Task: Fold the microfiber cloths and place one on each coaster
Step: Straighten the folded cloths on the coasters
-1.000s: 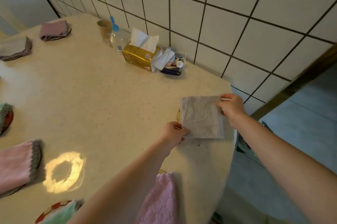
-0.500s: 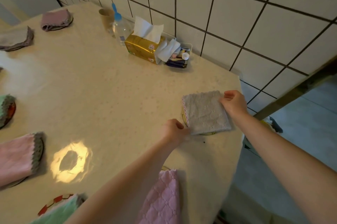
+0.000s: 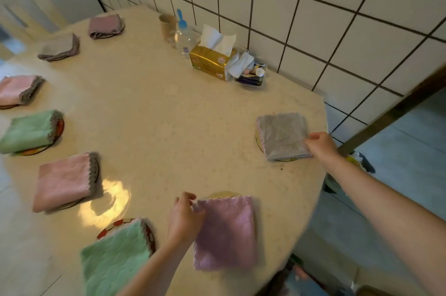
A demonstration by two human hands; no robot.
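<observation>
Underhand, fluffy square grey cloth (image 3: 282, 135)

At right of frame, the right hand (image 3: 322, 145) pinches the near corner of a grey cloth (image 3: 282, 135) lying on a coaster (image 3: 258, 145). At lower centre, the left hand (image 3: 184, 219) grips the left edge of a mauve cloth (image 3: 226, 233) on the table (image 3: 169, 126).

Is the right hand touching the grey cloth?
Touching. In the head view the right hand has its fingers on the near right corner of the grey cloth, with no gap between them.
</observation>
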